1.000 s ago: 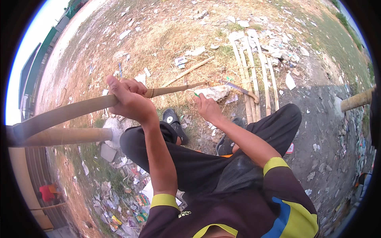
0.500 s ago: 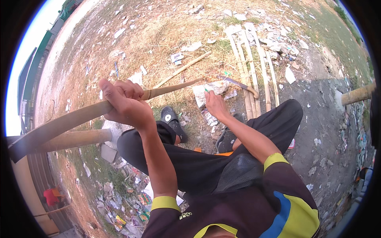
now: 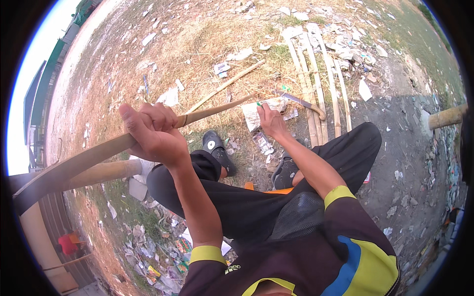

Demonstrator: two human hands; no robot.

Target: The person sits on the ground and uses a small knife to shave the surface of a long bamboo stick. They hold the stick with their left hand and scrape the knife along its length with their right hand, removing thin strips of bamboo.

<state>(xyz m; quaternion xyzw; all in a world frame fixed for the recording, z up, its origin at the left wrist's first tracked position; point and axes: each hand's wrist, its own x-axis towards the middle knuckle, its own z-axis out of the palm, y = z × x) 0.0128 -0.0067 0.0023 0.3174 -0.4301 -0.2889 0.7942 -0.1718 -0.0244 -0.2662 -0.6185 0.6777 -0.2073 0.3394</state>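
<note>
My left hand [image 3: 155, 133] is closed round a long split bamboo strip [image 3: 74, 160], palm turned up. The strip runs from the left rim and tapers to its far end, which lies above the ground left of my right hand. My right hand [image 3: 273, 122] is pinched, with a small green bit [image 3: 258, 103] showing at its fingertips; what it is I cannot make out. Just beside those fingers is a pale, worn slab or folded sack [image 3: 251, 117] on the ground. A knife [image 3: 301, 102] with a curved wooden handle lies beyond the right hand, untouched.
Several bamboo strips [image 3: 332, 89] lie side by side at the far right, and a single bamboo stick [image 3: 227, 86] rests on dry grass ahead. Thick bamboo poles [image 3: 103, 173] stand at left and right [image 3: 447, 117]. Litter is scattered around my shoes [image 3: 217, 150].
My right hand has moved slightly away from me, taking the green bit with it. My left hand still grips the bamboo strip, and the strip's near end sits a little lower.
</note>
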